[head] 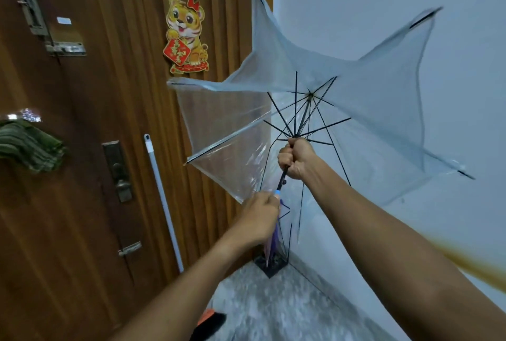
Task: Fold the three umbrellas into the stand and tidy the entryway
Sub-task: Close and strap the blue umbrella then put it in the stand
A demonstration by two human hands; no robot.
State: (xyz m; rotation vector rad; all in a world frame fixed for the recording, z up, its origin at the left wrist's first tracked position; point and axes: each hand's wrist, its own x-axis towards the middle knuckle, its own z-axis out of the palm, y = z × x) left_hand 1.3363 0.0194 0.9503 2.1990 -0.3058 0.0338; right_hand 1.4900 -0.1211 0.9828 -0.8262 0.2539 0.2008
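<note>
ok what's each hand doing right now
Left hand: closed round the umbrella handle.
Right hand: closed round the umbrella shaft.

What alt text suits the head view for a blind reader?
A person holds a half-open clear umbrella: right hand grips the shaft by the ribs, left hand holds the handle. Below, a black stand holds a purple umbrella beside a wooden door.

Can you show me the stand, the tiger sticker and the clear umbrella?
stand (pixel 272 269), head view, black base.
tiger sticker (pixel 184 22), head view, its face.
clear umbrella (pixel 224 132), head view, left canopy panel.
</note>
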